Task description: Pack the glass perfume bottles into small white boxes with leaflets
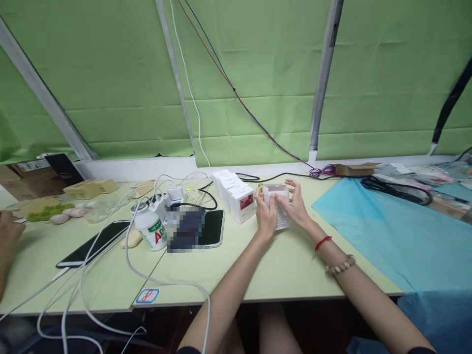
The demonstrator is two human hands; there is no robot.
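Observation:
Between my two hands is a small white carton (283,220) with fine print on the side facing me, held upright just above or on the table; which of the two I cannot tell. Its top end looks open. My left hand (266,214) closes around the left side, thumb on the printed face. From the right, my right hand (296,205) grips the same carton, its thumb also on that face and its fingers at the top right edge. Just left of my hands stands a row of several white boxes (246,212), the front one bearing a red picture.
Left of the boxes lie a phone (213,228), a white bottle (150,228), a power strip (159,205) and a tablet (94,244). White cables (173,283) loop over the table's front edge. Blue sheeting (372,226) covers the right side. Another person's hand (9,233) is far left.

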